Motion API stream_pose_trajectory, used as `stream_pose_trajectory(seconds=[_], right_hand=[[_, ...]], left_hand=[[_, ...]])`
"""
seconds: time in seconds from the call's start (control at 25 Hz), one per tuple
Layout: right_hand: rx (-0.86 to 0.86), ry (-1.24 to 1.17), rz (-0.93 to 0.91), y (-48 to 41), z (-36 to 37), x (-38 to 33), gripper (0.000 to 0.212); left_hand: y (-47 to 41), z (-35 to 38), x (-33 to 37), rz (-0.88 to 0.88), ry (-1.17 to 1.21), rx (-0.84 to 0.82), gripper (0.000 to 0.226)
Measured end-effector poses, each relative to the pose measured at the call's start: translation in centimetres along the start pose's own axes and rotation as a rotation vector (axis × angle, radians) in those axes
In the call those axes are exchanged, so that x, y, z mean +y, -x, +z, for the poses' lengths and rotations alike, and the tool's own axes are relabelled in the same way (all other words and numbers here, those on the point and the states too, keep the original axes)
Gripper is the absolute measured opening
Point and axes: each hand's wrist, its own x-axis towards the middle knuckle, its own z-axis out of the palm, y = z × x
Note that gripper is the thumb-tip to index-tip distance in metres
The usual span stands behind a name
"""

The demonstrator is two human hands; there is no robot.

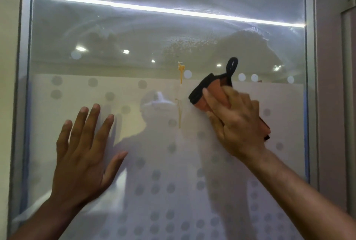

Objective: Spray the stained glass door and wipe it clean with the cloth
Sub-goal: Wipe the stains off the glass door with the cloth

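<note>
Orange-and-black cloth (pixel 210 93) looks soft and floppy, so the right hand (pixel 235 122) bunches it flat against the glass door (pixel 250 51); left hand (pixel 84 143) open, bracing beside the orange stain (pixel 180 74).

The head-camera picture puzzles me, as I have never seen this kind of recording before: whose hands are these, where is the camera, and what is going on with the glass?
No machine here: a person wears a camera on the head, so you look out over their own two arms at a glass door. The left hand lies flat and open on the glass, holding nothing. The right hand presses a folded orange and black cloth against the pane. Just left of the cloth, an orange stain runs down the glass, with fainter speckles above it. The lower pane is frosted with a dot pattern; the bright lines and figure are reflections.
</note>
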Motion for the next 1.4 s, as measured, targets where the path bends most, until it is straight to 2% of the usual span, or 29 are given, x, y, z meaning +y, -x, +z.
stream_pose_trajectory(seconds=[0.24,0.32,0.4,0.48,0.56,0.68,0.8,1.08,1.24,1.4], right_hand=[[-0.026,0.013,-0.216,7.6,0.8,-4.9,0.051],[-0.014,0.038,-0.207,7.6,0.6,-4.6,0.052],[0.021,0.028,-0.022,6.3,0.5,-3.5,0.053],[0.069,0.017,0.299,4.5,0.1,-1.9,0.056],[0.099,-0.008,0.544,2.8,-0.2,-1.0,0.059],[0.140,0.021,0.708,1.1,0.3,-2.5,0.060],[0.149,0.012,0.768,-0.3,1.4,-6.7,0.060],[0.047,0.018,0.681,-2.7,3.1,-17.1,0.064],[0.005,-0.006,0.417,-2.8,4.0,-21.2,0.063],[-0.049,-0.083,0.103,-0.8,4.6,-21.3,0.061]], left_hand=[[-0.1,-0.5,0.2,-0.005,0.022,-0.001,0.084],[-0.1,-0.6,0.1,-0.005,0.020,-0.011,0.083],[-0.2,-0.6,0.0,-0.003,0.017,-0.017,0.082],[-0.2,-0.7,0.1,-0.005,0.025,-0.016,0.081],[-0.2,-0.8,0.3,-0.009,0.029,-0.013,0.081],[-0.3,-1.0,0.4,-0.016,0.034,-0.016,0.082],[-0.3,-1.1,0.6,-0.026,0.031,-0.022,0.084],[-0.2,-1.0,0.4,-0.020,0.126,0.001,0.093],[-0.1,-0.9,0.1,-0.025,0.281,0.071,0.099],[0.0,-0.9,0.0,-0.078,0.395,0.140,0.103]])
